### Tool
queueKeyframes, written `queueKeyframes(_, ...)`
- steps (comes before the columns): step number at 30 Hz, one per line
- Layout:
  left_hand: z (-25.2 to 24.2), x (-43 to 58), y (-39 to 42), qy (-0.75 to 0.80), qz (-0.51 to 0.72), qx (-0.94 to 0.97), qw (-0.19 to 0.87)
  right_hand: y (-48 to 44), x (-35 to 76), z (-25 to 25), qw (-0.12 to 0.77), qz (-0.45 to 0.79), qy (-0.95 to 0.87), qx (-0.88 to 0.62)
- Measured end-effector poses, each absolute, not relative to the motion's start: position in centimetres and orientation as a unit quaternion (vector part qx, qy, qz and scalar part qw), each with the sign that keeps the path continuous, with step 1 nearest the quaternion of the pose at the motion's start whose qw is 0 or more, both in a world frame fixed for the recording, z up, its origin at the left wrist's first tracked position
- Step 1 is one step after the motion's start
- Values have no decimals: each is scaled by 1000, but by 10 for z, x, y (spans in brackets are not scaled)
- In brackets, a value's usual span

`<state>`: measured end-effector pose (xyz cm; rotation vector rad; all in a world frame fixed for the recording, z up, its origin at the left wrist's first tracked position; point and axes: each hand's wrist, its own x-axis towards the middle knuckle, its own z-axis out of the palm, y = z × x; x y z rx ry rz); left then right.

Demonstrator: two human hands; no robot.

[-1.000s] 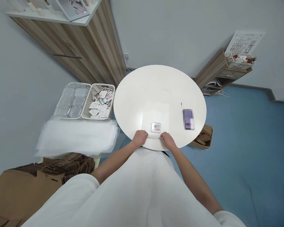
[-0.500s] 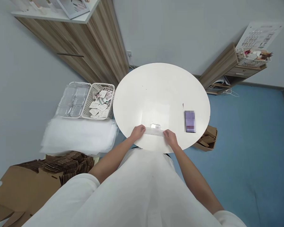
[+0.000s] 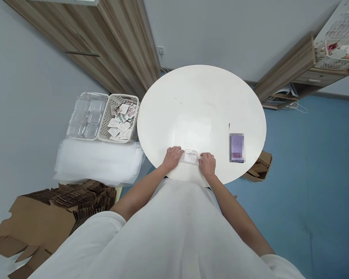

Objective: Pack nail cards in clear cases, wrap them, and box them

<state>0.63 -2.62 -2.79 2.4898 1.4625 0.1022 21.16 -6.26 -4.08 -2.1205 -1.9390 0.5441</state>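
A small clear plastic case (image 3: 191, 156) lies near the front edge of the round white table (image 3: 200, 97), with a strip of translucent white sheet around its lower part. My left hand (image 3: 173, 156) rests at the left end of the strip, fingers bent over it and thumb toward the case. On the right side, my right hand (image 3: 207, 163) is at the other end, fingers curled and thumb beside the case. Whether either hand pinches the sheet is too small to tell.
A purple pixelated object (image 3: 236, 148) lies on the table's right. Left of the table are a basket of cards (image 3: 119, 118), clear trays (image 3: 87, 115), white sheets (image 3: 99, 161) and folded cardboard (image 3: 37, 221). A cardboard box (image 3: 258, 166) stands at lower right.
The strip's near edge, earlier held between both hands below the case, now lies around the case. Both hands have flattened somewhat toward the table. The view has tilted downward.
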Motion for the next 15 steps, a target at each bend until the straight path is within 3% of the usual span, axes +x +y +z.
queueKeyframes(4, -25, 8, -23, 399, 8, 908, 126, -60, 210, -42, 119, 152, -746, -637)
queueKeyframes(15, -22, 9, -15, 347, 9, 917, 198, -57, 224, -36, 87, 234, -813, -526)
